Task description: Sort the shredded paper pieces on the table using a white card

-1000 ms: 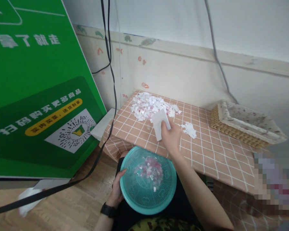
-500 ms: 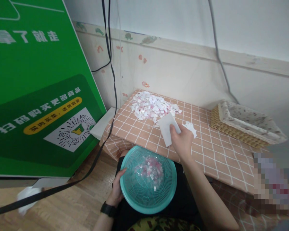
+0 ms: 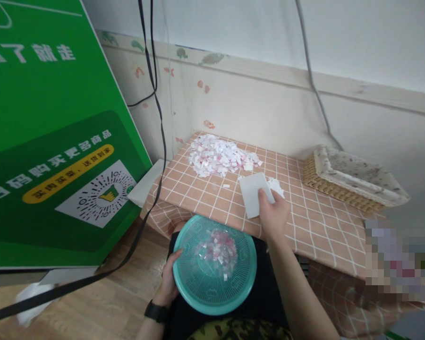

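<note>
My left hand (image 3: 170,278) grips the left rim of a round teal plastic colander (image 3: 194,295), which rests over my lap. In its bottom lies a heap of small pink, white and clear pieces (image 3: 217,250). My right hand (image 3: 274,215) pinches a flat white rectangular card (image 3: 252,193) above the tabletop, thumb on its upper face. Behind the card, a large pile of small white and pinkish paper-like bits (image 3: 217,156) covers the table's far left. A smaller white pile (image 3: 275,187) is partly hidden by the card and my right hand.
A brown checked cloth (image 3: 322,222) covers the table against the wall. A cloth-lined wicker basket (image 3: 343,189) stands at the back right. At left is a large green sign panel (image 3: 56,118), with a black cable (image 3: 161,137) hanging in front.
My right hand has moved the card slightly right and toward me, away from the large pile, closer to the smaller one. My left hand still holds the colander. The view has shifted slightly.
</note>
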A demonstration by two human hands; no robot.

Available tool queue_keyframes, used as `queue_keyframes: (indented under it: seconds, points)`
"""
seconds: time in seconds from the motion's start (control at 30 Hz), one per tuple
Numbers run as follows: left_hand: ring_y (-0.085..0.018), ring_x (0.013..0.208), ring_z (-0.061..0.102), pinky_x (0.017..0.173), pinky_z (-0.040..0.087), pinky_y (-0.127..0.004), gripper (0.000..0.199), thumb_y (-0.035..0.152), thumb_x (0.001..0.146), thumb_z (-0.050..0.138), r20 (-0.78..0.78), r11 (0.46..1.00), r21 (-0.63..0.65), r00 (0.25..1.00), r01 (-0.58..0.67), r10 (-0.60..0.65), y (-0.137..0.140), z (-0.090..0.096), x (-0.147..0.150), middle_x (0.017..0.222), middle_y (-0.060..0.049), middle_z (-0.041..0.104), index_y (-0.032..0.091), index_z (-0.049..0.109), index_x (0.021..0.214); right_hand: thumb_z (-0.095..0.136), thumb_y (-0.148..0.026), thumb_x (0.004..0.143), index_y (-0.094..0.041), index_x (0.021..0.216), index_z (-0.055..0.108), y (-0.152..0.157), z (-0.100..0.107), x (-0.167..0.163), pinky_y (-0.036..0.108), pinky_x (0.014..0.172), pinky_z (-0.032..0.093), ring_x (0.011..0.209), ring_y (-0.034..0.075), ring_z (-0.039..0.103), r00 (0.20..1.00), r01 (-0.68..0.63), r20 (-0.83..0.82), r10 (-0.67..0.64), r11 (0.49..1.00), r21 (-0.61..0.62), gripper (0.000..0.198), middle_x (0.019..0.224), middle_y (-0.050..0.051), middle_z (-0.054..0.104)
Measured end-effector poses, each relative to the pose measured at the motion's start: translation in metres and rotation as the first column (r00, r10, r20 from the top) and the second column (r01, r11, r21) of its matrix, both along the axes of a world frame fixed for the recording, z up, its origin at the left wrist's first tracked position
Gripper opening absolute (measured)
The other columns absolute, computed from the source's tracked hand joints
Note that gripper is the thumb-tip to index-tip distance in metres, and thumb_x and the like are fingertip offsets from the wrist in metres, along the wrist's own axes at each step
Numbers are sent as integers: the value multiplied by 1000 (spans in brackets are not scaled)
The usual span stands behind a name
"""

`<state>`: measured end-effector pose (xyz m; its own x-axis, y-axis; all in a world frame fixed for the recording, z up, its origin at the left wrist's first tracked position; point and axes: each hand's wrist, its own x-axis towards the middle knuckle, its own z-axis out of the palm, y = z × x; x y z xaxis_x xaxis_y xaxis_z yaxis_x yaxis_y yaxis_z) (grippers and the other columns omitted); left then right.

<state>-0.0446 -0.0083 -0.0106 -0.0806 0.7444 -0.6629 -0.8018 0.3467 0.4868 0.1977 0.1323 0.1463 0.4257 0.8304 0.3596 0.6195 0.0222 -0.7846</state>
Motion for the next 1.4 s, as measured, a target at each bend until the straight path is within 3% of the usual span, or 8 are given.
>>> queue_keyframes:
  seconds: [0.17, 0.37, 0.47, 0.73, 0.93, 1.13, 1.27, 1.4]
  points:
    - [-24, 66, 67, 69, 53, -36, 20, 29, 66, 68, 18, 1000, -1, 1000, 24, -24, -1, -3, -1, 71, -6, 74, 12, 71, 78, 52, -50, 78, -11, 97, 69, -5, 8, 19, 33, 61, 44, 71, 24, 61, 994, 35, -107, -31, 999, 34, 46, 83, 12, 69]
    - [-23, 66, 68, 71, 53, -36, 18, 25, 66, 67, 25, 999, -42, 1000, 18, -17, -1, 4, 1, 73, -7, 74, 13, 71, 79, 50, -47, 81, -16, 95, 70, -13, 10, -26, 27, 54, 42, 65, 19, 59, 944, -238, -239, 229, 971, -9, 39, 73, 4, 68]
    - [-22, 63, 67, 71, 53, -36, 15, 24, 66, 67, 0, 997, -74, 1000, 0, 0, -1, 4, 0, 70, -6, 74, 13, 71, 76, 49, -47, 81, -16, 90, 70, -8, 2, -42, 26, 51, 40, 60, 18, 57, 940, -253, -252, 231, 966, -58, 39, 67, 4, 66]
    - [-21, 64, 67, 70, 54, -34, 15, 23, 67, 66, -16, 994, -110, 1000, -23, 22, 0, -7, -1, 70, -5, 74, 14, 71, 77, 50, -50, 79, -13, 83, 69, -2, -7, -12, 27, 53, 41, 61, 20, 58, 967, -128, -228, 115, 991, -43, 41, 68, 6, 67]
    - [-22, 64, 68, 70, 54, -35, 15, 24, 67, 65, -21, 994, -112, 1000, -12, 10, 0, 0, 0, 70, -6, 74, 13, 71, 77, 54, -52, 76, -11, 94, 69, -4, -4, 36, 30, 55, 44, 67, 23, 61, 981, 7, -192, -12, 1000, -25, 46, 77, 10, 69]
    - [-23, 66, 68, 69, 54, -35, 12, 21, 65, 67, -44, 993, -110, 999, -29, 24, 1, 7, 2, 70, -5, 74, 14, 71, 74, 57, -53, 73, -10, 93, 70, 2, 7, 72, 30, 52, 43, 59, 21, 59, 980, 133, -154, -124, 990, 51, 49, 71, 9, 69]
    - [-23, 62, 67, 65, 55, -35, 11, 20, 64, 67, -53, 994, -105, 998, -40, 34, 2, 11, 3, 68, -5, 74, 15, 71, 72, 57, -53, 73, -11, 93, 69, 2, 11, 54, 27, 49, 42, 59, 19, 58, 976, -49, -212, 50, 999, 11, 48, 72, 7, 68]
    - [-24, 61, 67, 65, 55, -37, 11, 21, 63, 67, -53, 994, -105, 998, -38, 33, 2, 12, 4, 68, -5, 74, 15, 71, 72, 57, -53, 73, -12, 91, 69, 7, 0, 30, 25, 47, 41, 57, 17, 57, 921, -277, -304, 243, 958, -72, 46, 70, 6, 67]
